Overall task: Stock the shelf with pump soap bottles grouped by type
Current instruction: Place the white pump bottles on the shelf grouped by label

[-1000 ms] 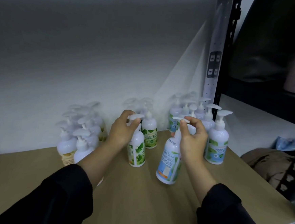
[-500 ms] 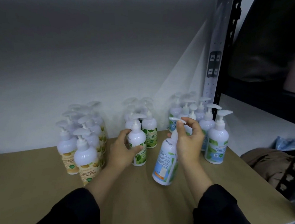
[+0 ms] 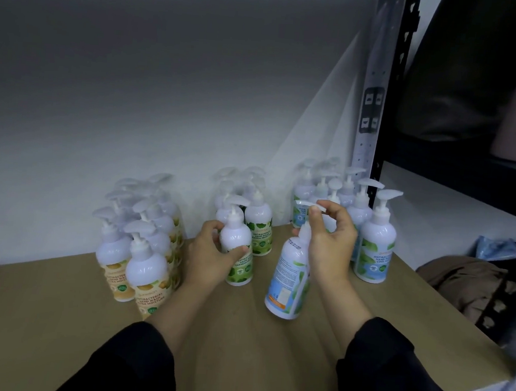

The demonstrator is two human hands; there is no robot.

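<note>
Fingers of the left hand wrap the green-label bottle; the right hand pinches the tilted blue-label bottle.

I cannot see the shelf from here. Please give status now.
Left hand grips green-label bottle, upright. Right hand holds blue-label bottle, tilted, fingers at pump. Nothing blocks blue-label group.

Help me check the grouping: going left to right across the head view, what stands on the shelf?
Yellow-label bottles → left hand gripping a green-label bottle → tilted blue-label bottle in the right hand → blue-label group.
</note>
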